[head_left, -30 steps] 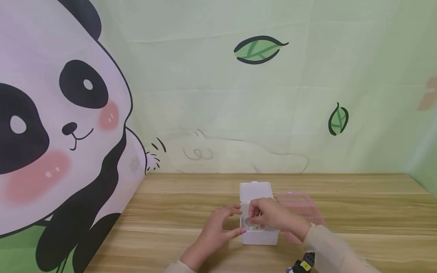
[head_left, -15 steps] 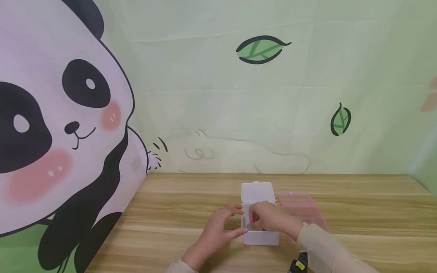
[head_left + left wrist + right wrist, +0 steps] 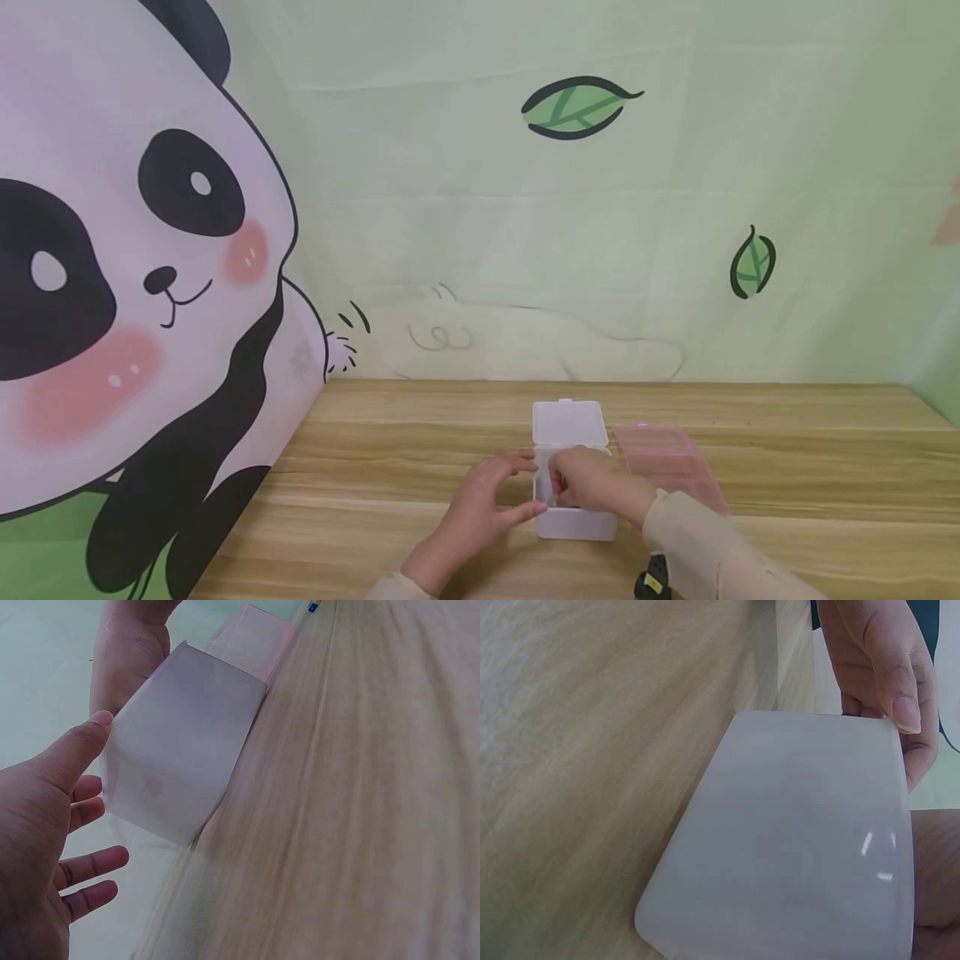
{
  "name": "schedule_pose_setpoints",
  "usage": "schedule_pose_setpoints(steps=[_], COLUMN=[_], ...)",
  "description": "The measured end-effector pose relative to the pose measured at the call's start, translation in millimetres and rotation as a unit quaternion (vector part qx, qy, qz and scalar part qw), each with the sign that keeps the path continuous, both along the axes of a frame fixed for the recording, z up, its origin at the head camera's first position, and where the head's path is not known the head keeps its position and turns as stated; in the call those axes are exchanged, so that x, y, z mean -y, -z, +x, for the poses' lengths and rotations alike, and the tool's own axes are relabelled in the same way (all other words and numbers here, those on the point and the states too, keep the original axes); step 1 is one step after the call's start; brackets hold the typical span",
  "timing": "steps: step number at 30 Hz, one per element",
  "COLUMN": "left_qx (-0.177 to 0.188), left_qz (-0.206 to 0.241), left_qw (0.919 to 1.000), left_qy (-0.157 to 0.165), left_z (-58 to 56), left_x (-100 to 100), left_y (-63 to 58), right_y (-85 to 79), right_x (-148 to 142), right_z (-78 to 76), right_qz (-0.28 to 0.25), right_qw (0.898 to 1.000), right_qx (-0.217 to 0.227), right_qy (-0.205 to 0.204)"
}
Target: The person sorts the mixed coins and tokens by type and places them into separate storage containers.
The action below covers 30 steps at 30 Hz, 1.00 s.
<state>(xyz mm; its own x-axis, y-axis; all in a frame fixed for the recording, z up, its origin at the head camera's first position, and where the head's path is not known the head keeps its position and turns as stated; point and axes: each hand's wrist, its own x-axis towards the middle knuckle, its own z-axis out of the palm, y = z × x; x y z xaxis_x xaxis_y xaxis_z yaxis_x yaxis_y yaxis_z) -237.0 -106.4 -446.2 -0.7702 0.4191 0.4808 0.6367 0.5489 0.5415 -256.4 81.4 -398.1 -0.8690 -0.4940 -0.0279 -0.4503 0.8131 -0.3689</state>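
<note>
A small white plastic box [image 3: 576, 525] stands on the wooden table, its hinged lid [image 3: 570, 422] tipped back. My left hand [image 3: 483, 500] holds the box's left side, thumb at the near corner and fingers farther back. In the left wrist view, the left thumb [image 3: 86, 742] touches the box edge, and two lower fingers stick out apart from it. My right hand [image 3: 588, 479] reaches down into the box with bent fingers. Its fingertips are mostly hidden by the walls, so whatever they touch inside is not visible.
Right of the white box lies a see-through pink container [image 3: 675, 458]. A black object with a yellow label [image 3: 652, 583] sits near the front edge, partly cut off, beside the right sleeve. A printed cloth with a panda [image 3: 172, 250] hangs behind and to the left.
My right hand has sunk deeper into the box; a small round greyish item seen by its fingertips earlier is now hidden. The left hand keeps its place on the box.
</note>
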Motion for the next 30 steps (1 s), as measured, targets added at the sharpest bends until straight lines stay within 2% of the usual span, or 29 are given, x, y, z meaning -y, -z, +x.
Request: schedule_pose_setpoints(steps=[12, 30], left_qx=[0.002, -0.006], left_qz=[0.0, 0.001], left_qw=[1.0, 1.0], left_qy=[-0.002, -0.003], left_z=[0.3, 0.4], left_x=[-1.6, -1.4], left_y=[-1.6, -0.7], right_y=[-2.2, -5.9], right_x=[1.3, -2.9], right_z=[1.2, 4.1], right_qz=[0.017, 0.011], right_qw=[0.999, 0.999], right_qx=[-0.019, -0.031], right_qy=[0.019, 0.009])
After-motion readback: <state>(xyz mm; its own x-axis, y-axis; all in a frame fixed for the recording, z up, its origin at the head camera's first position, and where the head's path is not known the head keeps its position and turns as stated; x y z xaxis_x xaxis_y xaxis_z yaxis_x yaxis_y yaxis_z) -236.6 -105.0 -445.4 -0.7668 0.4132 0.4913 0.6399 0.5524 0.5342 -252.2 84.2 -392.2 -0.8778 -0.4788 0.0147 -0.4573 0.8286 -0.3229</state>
